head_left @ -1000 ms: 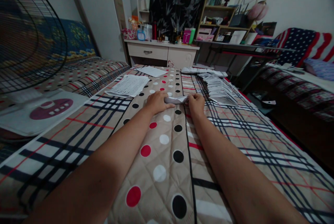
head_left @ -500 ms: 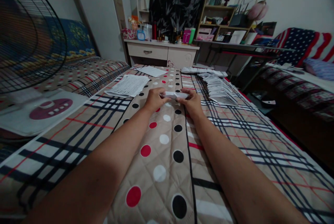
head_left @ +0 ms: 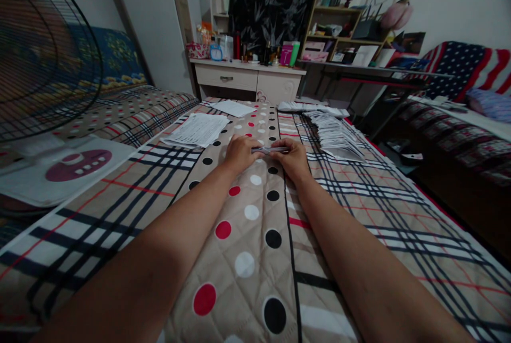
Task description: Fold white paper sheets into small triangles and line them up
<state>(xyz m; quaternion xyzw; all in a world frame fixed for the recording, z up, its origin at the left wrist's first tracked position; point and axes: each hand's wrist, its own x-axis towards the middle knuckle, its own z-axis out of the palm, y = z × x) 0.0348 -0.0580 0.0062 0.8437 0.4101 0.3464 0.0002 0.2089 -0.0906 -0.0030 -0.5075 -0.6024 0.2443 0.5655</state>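
Pinching a small folded paper (head_left: 270,149) between left hand (head_left: 239,152) and right hand (head_left: 294,157), mid-bed, low over the quilt (head_left: 255,258). Can't tell whether touching the quilt. Gripped at both ends: curled shut over the left end with the left fingers, closed on the right end with right thumb and fingers. Seen edge-on as a thin pale strip, so no read on print or number of folds. Fingertips mostly hidden behind knuckles and paper.

Near, beyond the left hand: loose stack of printed sheets (head_left: 197,130), text too small to read. Farther back: a single white sheet (head_left: 233,108). Just right of the right hand: overlapping row of folded papers (head_left: 334,132) running away up the bed, count not resolvable.

Far left: fan (head_left: 48,50), cut off by the frame edge, grille blurred; white base (head_left: 67,167) below it. At the back wall: dresser (head_left: 247,78) with small clutter, too dim to identify. Cut off at the bottom edge: both forearms.
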